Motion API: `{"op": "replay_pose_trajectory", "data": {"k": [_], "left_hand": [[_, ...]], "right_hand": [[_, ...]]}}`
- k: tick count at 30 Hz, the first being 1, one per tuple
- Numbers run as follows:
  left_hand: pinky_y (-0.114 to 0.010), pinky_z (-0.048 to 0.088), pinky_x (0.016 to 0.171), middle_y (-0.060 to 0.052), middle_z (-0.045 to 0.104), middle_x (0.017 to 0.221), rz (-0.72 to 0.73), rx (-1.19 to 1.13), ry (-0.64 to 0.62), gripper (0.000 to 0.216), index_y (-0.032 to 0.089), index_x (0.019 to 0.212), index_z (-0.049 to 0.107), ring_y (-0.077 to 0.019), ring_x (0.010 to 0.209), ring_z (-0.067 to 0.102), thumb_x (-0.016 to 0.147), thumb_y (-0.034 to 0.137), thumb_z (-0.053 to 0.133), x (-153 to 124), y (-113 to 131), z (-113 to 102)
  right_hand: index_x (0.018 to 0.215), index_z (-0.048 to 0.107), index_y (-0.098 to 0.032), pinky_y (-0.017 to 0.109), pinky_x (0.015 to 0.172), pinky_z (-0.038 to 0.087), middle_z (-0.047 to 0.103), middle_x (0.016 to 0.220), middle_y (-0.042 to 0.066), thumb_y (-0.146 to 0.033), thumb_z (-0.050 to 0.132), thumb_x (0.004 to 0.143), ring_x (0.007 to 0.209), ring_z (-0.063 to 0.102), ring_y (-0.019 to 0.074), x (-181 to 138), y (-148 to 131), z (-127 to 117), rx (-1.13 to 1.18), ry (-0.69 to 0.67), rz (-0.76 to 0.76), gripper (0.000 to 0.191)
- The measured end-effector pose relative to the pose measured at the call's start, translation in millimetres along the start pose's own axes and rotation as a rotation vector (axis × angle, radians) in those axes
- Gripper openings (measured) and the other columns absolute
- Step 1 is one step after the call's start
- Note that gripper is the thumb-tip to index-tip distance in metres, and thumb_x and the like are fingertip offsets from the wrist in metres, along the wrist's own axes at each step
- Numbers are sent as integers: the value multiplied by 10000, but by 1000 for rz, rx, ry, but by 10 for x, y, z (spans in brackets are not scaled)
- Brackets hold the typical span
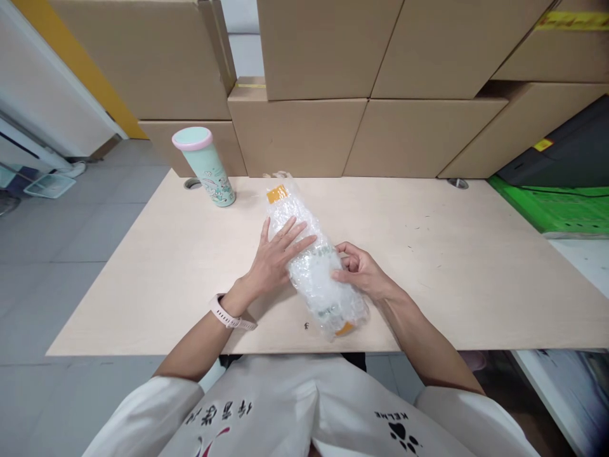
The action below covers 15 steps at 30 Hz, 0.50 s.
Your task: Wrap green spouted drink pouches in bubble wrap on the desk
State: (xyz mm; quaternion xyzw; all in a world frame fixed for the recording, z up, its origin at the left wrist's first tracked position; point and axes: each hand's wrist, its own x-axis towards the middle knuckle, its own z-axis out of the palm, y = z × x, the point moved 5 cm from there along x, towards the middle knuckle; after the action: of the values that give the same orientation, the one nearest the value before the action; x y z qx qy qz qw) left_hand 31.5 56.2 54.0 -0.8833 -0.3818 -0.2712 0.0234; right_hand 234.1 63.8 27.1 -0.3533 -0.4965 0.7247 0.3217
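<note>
A long item wrapped in clear bubble wrap (pixel 314 266), with orange ends showing, lies slanted on the pale wooden table (pixel 451 266). My left hand (pixel 278 254) rests flat on its upper left side, fingers stretched out. My right hand (pixel 361 270) touches its right side with fingers curled, thumb and fingertips against the wrap. A pale watch strap circles my left wrist.
A mint-green tumbler with a pink lid (pixel 204 165) stands at the table's back left. Stacked cardboard boxes (pixel 333 89) line the far edge. A green and black crate (pixel 561 190) sits at the right. Grey floor lies to the left.
</note>
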Motion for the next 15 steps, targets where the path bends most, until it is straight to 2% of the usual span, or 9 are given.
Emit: {"op": "replay_pose_trajectory", "data": {"k": [3, 5, 8, 11, 13, 15], "left_hand": [[-618, 59, 1263, -87, 632, 1406, -53, -259, 43, 630, 275, 1481, 428, -283, 1304, 603, 878, 254, 609, -3, -5, -75], [-586, 199, 1252, -75, 665, 1350, -135, -475, 43, 607, 275, 1444, 467, -263, 1220, 657, 859, 256, 626, -4, -23, -123], [-523, 390, 1167, -107, 590, 1436, -241, -871, -26, 647, 283, 1457, 453, -294, 1334, 565, 852, 306, 680, 0, -24, -173], [-505, 454, 1104, -128, 502, 1508, -328, -1241, -100, 733, 297, 1511, 389, -334, 1379, 502, 863, 457, 693, 1, 19, -161], [-521, 447, 1106, -131, 476, 1519, -380, -1348, -92, 839, 301, 1537, 341, -353, 1366, 499, 831, 563, 711, -1, 62, -111], [-547, 385, 1161, -131, 419, 1556, -426, -1312, -36, 1011, 303, 1562, 272, -370, 1413, 435, 745, 594, 793, -5, 114, -42]], "right_hand": [[1035, 565, -233, 214, 514, 503, 717, 719, -47, -370, 894, 699, 551, 655, 123, -42, -55, 14, 10, -37, -41, 490], [1032, 566, -236, 228, 538, 525, 737, 756, -32, -369, 888, 708, 582, 675, 133, -60, -78, 39, 32, -27, -76, 476], [1021, 559, -245, 236, 558, 539, 748, 770, -30, -364, 889, 706, 600, 684, 136, -76, -108, 69, 73, 40, -150, 471], [1018, 543, -254, 235, 531, 528, 737, 724, -43, -370, 881, 715, 556, 661, 131, -98, -136, 74, 98, 137, -212, 468], [1015, 530, -259, 239, 513, 520, 733, 706, -47, -381, 871, 726, 535, 650, 132, -117, -155, 72, 102, 199, -245, 464], [1008, 519, -264, 246, 509, 516, 736, 712, -43, -396, 867, 726, 534, 647, 137, -135, -174, 79, 91, 247, -278, 466]]}}
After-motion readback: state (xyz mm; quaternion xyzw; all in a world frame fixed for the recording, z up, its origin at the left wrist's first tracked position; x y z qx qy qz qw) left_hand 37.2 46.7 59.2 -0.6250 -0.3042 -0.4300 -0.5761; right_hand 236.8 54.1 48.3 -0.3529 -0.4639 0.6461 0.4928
